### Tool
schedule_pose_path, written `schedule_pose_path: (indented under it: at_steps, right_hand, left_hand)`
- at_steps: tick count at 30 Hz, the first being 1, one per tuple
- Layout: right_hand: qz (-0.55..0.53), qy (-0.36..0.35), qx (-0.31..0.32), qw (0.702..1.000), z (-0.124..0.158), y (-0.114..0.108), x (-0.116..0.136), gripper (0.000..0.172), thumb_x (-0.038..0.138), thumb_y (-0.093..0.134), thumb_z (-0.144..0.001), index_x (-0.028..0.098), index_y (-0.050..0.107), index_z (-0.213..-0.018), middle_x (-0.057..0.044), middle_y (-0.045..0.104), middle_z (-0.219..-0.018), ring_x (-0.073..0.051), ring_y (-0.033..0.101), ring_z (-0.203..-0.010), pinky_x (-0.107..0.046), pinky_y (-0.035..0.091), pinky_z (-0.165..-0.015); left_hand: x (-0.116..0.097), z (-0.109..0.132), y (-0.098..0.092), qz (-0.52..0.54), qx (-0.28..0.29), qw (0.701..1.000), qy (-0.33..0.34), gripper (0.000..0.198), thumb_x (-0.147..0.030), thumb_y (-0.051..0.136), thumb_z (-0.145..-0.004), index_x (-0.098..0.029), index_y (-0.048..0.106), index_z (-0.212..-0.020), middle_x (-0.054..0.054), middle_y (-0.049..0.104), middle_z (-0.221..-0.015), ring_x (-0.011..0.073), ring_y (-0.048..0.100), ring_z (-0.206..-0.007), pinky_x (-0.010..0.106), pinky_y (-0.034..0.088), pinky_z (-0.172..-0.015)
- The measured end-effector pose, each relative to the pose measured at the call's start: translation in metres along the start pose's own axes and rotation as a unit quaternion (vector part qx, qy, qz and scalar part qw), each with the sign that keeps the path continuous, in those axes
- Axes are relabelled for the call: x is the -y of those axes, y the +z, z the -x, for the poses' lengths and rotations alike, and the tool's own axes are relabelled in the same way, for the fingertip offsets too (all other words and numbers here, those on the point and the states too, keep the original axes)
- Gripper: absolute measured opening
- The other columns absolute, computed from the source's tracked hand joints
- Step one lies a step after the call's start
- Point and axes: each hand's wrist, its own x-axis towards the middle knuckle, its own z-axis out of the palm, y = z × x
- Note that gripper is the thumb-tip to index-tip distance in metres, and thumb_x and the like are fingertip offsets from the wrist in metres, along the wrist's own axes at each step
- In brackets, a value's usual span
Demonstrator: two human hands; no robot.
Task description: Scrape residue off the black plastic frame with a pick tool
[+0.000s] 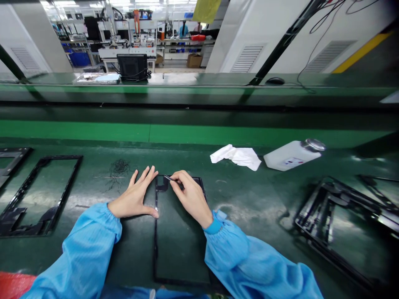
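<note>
A thin black rectangular frame lies flat on the green bench, its upper end away from me. My left hand is open, fingers spread, with the thumb and fingertips against the frame's left side. Between the thumb and fingers of my right hand is a slim dark pointed tool, whose exact kind I cannot make out. Its tip is at the frame's top edge, beside a black corner piece. My right hand and sleeve hide part of the frame's right side.
Black shavings are heaped left of the frame. Another black frame lies farther left. Crumpled white wipes and a tipped white bottle are behind my right hand. Several black frames are stacked at right.
</note>
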Motion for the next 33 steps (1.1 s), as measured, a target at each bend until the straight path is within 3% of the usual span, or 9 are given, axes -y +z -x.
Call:
schedule_pose_path:
  at_steps: [4, 6, 12, 15, 19, 23, 26, 30, 33]
  right_hand:
    - [0.04, 0.047, -0.027, 0.998, -0.007, -0.018, -0.009, 0.02, 0.032, 0.039, -0.098, 0.021, 0.056, -0.098, -0.003, 0.064, -0.091, -0.017, 0.061, -0.078, -0.027, 0.045, -0.069]
    - [0.085, 0.053, -0.025, 0.995, -0.01, -0.036, -0.02, 0.023, 0.034, 0.038, -0.099, 0.022, 0.057, -0.097, -0.003, 0.064, -0.096, -0.018, 0.062, -0.086, -0.026, 0.044, -0.072]
    - [0.277, 0.155, 0.079, 0.945, -0.006, -0.083, -0.059, 0.018, 0.036, 0.05, -0.096, 0.022, 0.061, -0.093, -0.003, 0.068, -0.09, -0.022, 0.065, -0.082, -0.025, 0.034, -0.058]
    - [0.299, 0.172, 0.119, 0.931, -0.003, -0.087, -0.064, 0.018, 0.033, 0.05, -0.096, 0.022, 0.063, -0.095, -0.004, 0.069, -0.089, -0.022, 0.065, -0.084, -0.025, 0.033, -0.058]
    - [0.282, 0.141, 0.125, 0.941, -0.003, -0.081, -0.056, 0.015, 0.024, 0.051, -0.094, 0.023, 0.066, -0.097, -0.003, 0.067, -0.1, -0.02, 0.064, -0.089, -0.024, 0.036, -0.062]
    - [0.131, 0.132, 0.092, 0.978, -0.003, -0.073, -0.057, 0.016, 0.016, 0.052, -0.089, 0.02, 0.067, -0.087, -0.004, 0.064, -0.096, -0.018, 0.062, -0.087, -0.025, 0.039, -0.068]
    - [0.056, 0.136, 0.089, 0.985, -0.005, -0.071, -0.064, 0.017, 0.017, 0.049, -0.088, 0.017, 0.066, -0.091, -0.004, 0.064, -0.087, -0.016, 0.061, -0.079, -0.025, 0.042, -0.069]
    - [-0.099, 0.146, 0.089, 0.98, -0.008, -0.074, -0.069, 0.024, 0.031, 0.049, -0.09, 0.013, 0.062, -0.099, 0.0, 0.059, -0.066, -0.013, 0.057, -0.061, -0.025, 0.043, -0.062]
    - [-0.261, 0.168, 0.072, 0.948, -0.008, -0.076, -0.065, 0.034, 0.043, 0.061, -0.083, 0.013, 0.061, -0.1, 0.003, 0.055, -0.061, -0.011, 0.05, -0.054, -0.024, 0.039, -0.054]
  left_hand:
    - [-0.001, 0.001, 0.0, 0.01, -0.002, 1.0, 0.0, 0.129, -0.069, 0.069, -0.07, -0.026, -0.025, -0.148, 0.014, 0.011, -0.159, 0.0316, 0.0, -0.146, 0.055, -0.004, -0.115]
    - [-0.001, 0.002, 0.0, 0.016, -0.007, 1.0, 0.002, 0.129, -0.066, 0.07, -0.071, -0.026, -0.026, -0.148, 0.015, 0.011, -0.159, 0.0318, 0.002, -0.146, 0.055, -0.005, -0.115]
    - [0.001, 0.001, 0.003, 0.035, -0.023, 0.999, -0.001, 0.129, -0.062, 0.073, -0.071, -0.028, -0.025, -0.148, 0.015, 0.017, -0.158, 0.0319, 0.009, -0.146, 0.053, -0.004, -0.115]
    - [0.002, 0.001, 0.005, 0.039, -0.035, 0.999, -0.008, 0.128, -0.061, 0.074, -0.072, -0.028, -0.024, -0.149, 0.014, 0.024, -0.156, 0.0312, 0.01, -0.146, 0.053, -0.003, -0.115]
    - [0.003, 0.001, 0.006, 0.037, -0.043, 0.998, -0.009, 0.124, -0.058, 0.073, -0.074, -0.03, -0.021, -0.149, 0.013, 0.026, -0.155, 0.0309, 0.011, -0.146, 0.054, -0.003, -0.115]
    - [0.004, 0.001, 0.007, 0.042, -0.047, 0.998, -0.004, 0.121, -0.054, 0.073, -0.076, -0.031, -0.02, -0.15, 0.013, 0.027, -0.155, 0.0304, 0.013, -0.146, 0.055, -0.003, -0.114]
    - [0.004, 0.001, 0.007, 0.049, -0.056, 0.997, 0.001, 0.119, -0.051, 0.073, -0.077, -0.032, -0.02, -0.149, 0.013, 0.026, -0.155, 0.0292, 0.019, -0.145, 0.055, -0.003, -0.115]
    - [0.003, 0.002, 0.007, 0.057, -0.083, 0.995, 0.002, 0.113, -0.046, 0.071, -0.082, -0.032, -0.02, -0.149, 0.012, 0.03, -0.154, 0.026, 0.029, -0.142, 0.052, 0.0, -0.116]
    - [0.005, 0.002, 0.008, 0.064, -0.099, 0.993, -0.002, 0.109, -0.043, 0.069, -0.084, -0.032, -0.016, -0.151, 0.01, 0.04, -0.147, 0.0254, 0.034, -0.139, 0.052, 0.004, -0.116]
